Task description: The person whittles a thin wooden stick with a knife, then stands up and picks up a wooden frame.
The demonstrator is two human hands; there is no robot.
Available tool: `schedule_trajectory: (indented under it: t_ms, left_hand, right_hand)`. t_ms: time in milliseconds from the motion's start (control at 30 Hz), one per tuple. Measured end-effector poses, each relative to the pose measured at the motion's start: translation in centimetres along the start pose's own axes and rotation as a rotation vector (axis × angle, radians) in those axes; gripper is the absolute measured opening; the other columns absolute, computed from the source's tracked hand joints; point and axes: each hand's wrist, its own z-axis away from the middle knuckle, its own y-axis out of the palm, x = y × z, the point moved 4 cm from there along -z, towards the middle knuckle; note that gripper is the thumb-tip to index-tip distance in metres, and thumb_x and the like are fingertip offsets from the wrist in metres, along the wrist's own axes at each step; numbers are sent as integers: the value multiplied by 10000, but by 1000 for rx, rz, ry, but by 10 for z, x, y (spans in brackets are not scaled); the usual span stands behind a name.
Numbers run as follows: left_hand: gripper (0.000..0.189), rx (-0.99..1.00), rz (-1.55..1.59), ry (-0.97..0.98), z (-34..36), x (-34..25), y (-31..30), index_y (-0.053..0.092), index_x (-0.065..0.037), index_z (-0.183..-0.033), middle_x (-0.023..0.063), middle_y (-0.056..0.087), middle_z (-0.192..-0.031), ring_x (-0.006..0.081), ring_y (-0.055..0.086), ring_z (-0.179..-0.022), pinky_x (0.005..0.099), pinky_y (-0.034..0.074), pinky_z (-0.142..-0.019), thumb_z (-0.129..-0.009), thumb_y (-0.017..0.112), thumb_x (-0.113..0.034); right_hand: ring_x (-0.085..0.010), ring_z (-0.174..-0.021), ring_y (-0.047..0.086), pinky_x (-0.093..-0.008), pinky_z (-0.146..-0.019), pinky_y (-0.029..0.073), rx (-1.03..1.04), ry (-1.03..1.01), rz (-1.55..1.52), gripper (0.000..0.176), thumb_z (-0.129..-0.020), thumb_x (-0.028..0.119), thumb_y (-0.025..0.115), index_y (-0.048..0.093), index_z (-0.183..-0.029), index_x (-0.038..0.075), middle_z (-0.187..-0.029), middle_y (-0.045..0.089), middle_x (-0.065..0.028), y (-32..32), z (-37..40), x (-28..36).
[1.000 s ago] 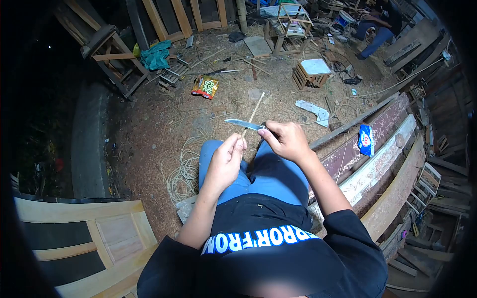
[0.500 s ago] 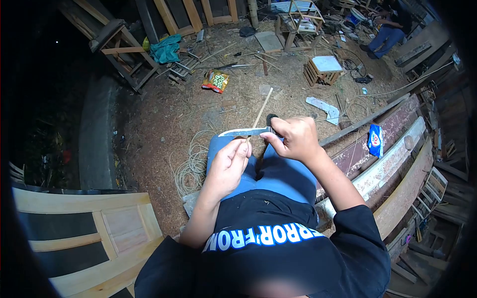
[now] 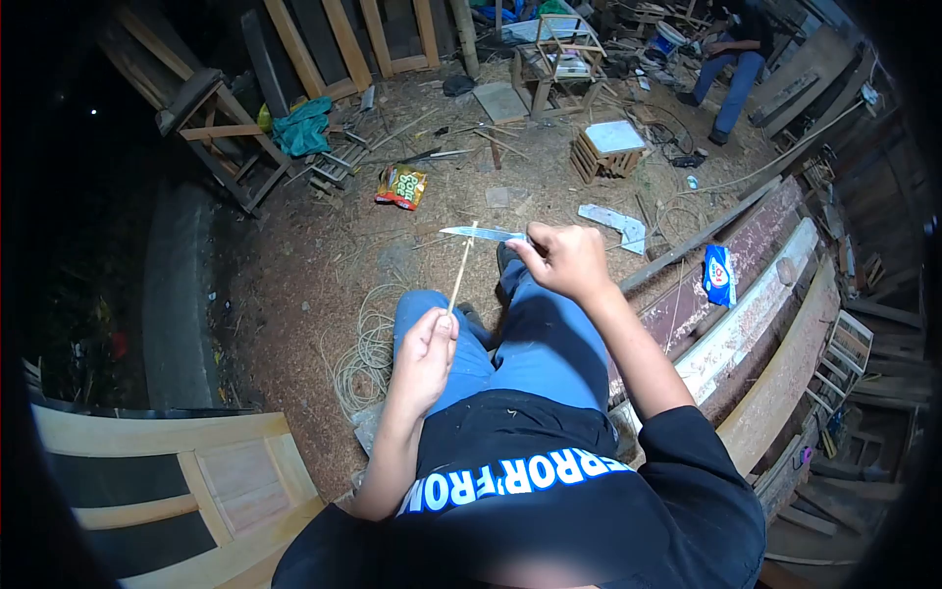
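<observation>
My left hand (image 3: 425, 355) pinches the lower end of a thin, pale wooden stick (image 3: 461, 272), which points up and away from me. A knife (image 3: 483, 234) is gripped in my right hand (image 3: 572, 259), its blade pointing left. The blade crosses the stick close to its far tip, where a small pale sliver shows. The knife handle is hidden inside my closed fingers. Both hands are in front of my knees, above the blue trousers.
A coil of thin cord or strips (image 3: 359, 365) lies left of my legs. Long painted planks (image 3: 731, 344) with a blue packet (image 3: 719, 276) are at right. Ahead are a snack bag (image 3: 400, 187) and a slatted crate (image 3: 606, 152). Another person (image 3: 731, 69) is at the far right.
The knife has gone from near my left fingers to the far end of the stick. My left hand is a little lower, and the view has shifted slightly.
</observation>
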Motion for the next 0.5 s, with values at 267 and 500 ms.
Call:
schedule_trajectory:
  t_ms: [267,500]
  left_hand:
    - [301,-125,-311,111,14,4,-2,539,-66,-906,-57,401,-715,37,377,-637,247,326,-566,-1158,443,-201]
    - [219,-8,210,-210,38,17,-33,525,-106,-1052,-73,369,-677,14,308,-509,215,241,-445,-1173,409,-248]
  right_hand:
    - [-374,-584,690,-451,-541,528,-118,143,117,396,-944,483,715,723,-756,135,-614,671,-130,27,21,-29]
    - [-414,-809,745,-495,-728,570,121,695,-33,571,-1021,621,550,818,-985,118,-820,752,-213,-10,38,-113]
